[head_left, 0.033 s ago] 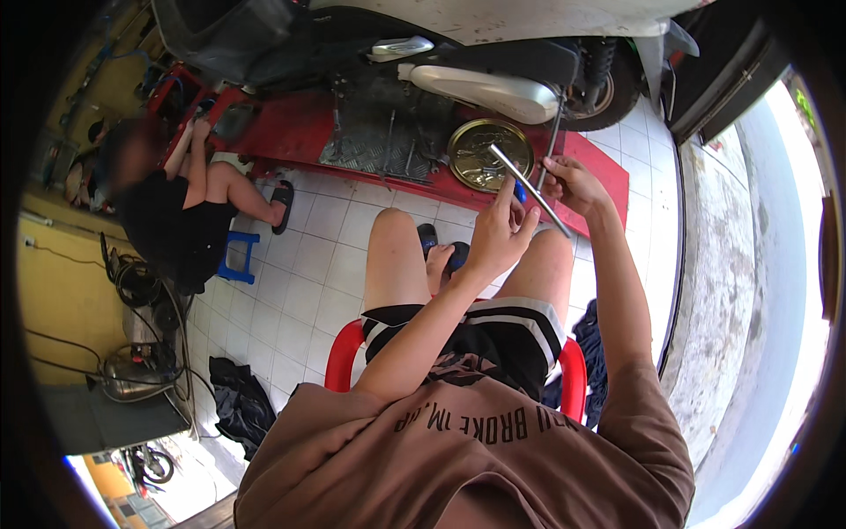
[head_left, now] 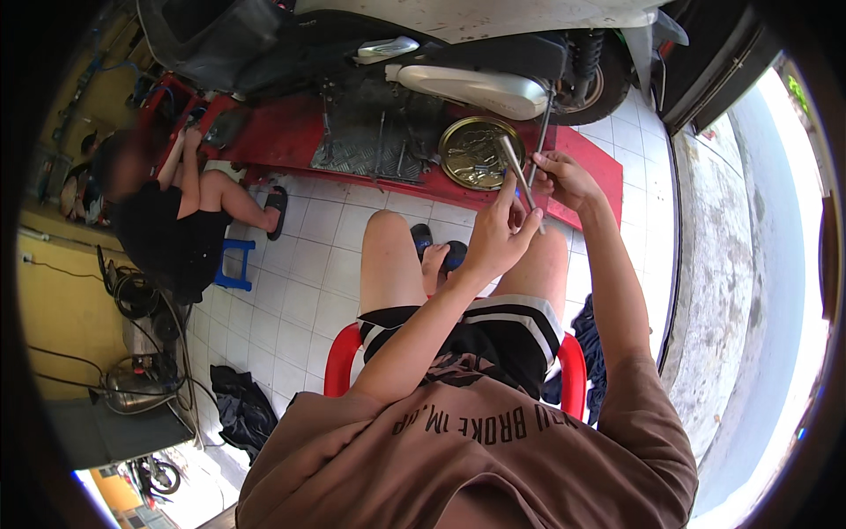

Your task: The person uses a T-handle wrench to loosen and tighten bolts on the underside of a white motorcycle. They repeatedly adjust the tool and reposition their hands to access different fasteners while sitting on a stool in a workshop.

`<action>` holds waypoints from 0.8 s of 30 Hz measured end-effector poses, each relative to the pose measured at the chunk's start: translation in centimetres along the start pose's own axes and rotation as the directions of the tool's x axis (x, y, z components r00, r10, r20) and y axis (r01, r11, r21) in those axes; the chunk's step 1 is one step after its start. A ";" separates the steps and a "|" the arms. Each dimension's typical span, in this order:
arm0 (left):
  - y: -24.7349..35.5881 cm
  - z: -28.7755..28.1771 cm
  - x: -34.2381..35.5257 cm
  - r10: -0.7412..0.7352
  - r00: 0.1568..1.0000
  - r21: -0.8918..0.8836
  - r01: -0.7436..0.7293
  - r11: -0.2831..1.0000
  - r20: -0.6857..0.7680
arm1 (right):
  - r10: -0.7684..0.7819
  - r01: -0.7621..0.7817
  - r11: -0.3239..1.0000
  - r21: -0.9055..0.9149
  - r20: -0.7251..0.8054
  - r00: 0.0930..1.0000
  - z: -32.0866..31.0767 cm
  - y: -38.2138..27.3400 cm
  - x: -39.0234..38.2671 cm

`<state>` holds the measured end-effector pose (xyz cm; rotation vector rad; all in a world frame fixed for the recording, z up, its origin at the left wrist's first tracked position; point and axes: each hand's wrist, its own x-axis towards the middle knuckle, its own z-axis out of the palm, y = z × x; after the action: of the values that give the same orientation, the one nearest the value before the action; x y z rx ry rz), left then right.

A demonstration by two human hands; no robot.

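Observation:
My left hand (head_left: 500,231) is closed around a silver metal tube (head_left: 514,159), which slants up and away over my left thumb side. A bit of blue shows behind its fingers. Close to its right, my right hand (head_left: 571,183) pinches a thin dark metal rod (head_left: 542,130) that points up toward the scooter. The lower end of the rod passes behind the silver tube near my left fingertips, and I cannot tell whether they touch. Beyond both hands a round gold tray (head_left: 454,172) holds several small metal parts.
A scooter (head_left: 471,88) stands on a red lift platform (head_left: 590,172). Several tools (head_left: 381,145) lie on its metal plate. To the left another person (head_left: 163,207) sits bent by a blue stool (head_left: 234,264). Under me is a red chair (head_left: 342,360); dark cloth (head_left: 240,410) lies on the floor.
The silver tube has turned more upright in my left hand, and its top end has swung slightly right. The whole view has shifted a little; both hands keep their holds.

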<state>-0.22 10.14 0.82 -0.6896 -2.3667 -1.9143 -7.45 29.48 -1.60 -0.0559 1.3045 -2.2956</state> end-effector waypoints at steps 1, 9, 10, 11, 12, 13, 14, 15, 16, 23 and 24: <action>0.4 0.5 -0.1 0.009 0.995 0.038 -0.013 0.999 0.097 | -0.012 0.010 1.000 -0.020 -0.093 0.996 0.1 0.3 -0.3; -3.1 1.4 -1.8 -0.169 0.975 0.213 0.137 0.968 0.141 | 0.003 -0.003 1.000 0.000 -0.109 0.994 -0.2 0.4 -0.6; -3.4 1.2 -1.3 -0.172 0.985 0.114 0.169 0.979 0.017 | 0.001 -0.001 1.000 0.002 -0.118 0.993 0.0 0.4 -0.6; -2.0 1.0 -0.8 -0.105 0.994 0.100 0.107 0.989 -0.026 | -0.011 0.012 1.000 0.014 -0.107 0.994 -0.3 0.7 -0.6; -1.3 1.3 -0.5 -0.092 0.994 -0.040 0.090 0.995 -0.055 | -0.021 0.023 0.999 0.021 -0.093 0.995 -0.7 0.8 -0.3; -0.5 1.6 -0.5 -0.062 0.998 -0.060 0.061 0.996 -0.020 | -0.032 0.035 0.999 0.029 -0.078 0.996 -1.0 1.0 -0.1; 0.0 1.7 -0.5 -0.027 1.000 -0.078 0.028 0.997 0.010 | -0.037 0.038 0.999 0.009 -0.115 0.993 -0.8 0.9 0.0; 0.3 1.6 -0.5 0.042 0.998 0.014 -0.043 0.999 0.050 | -0.042 0.040 0.999 -0.011 -0.151 0.988 -0.6 0.8 -0.1; 0.4 1.4 -0.6 0.107 0.990 0.102 -0.117 0.988 0.096 | -0.048 0.042 0.999 -0.031 -0.188 0.981 -0.5 0.7 -0.2; -3.2 2.1 -2.5 -0.089 0.932 0.271 -0.010 0.962 0.352 | 0.001 -0.005 1.000 -0.028 -0.171 0.985 -2.1 1.4 -0.5; -3.6 2.2 -2.6 -0.119 0.932 0.266 0.025 0.964 0.342 | -0.021 0.013 0.999 -0.040 -0.199 0.980 -1.8 1.4 -0.6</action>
<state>1.47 10.84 -3.86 -1.0113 -2.8239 -1.5678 -6.87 30.56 -3.63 0.1551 1.4524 -2.3391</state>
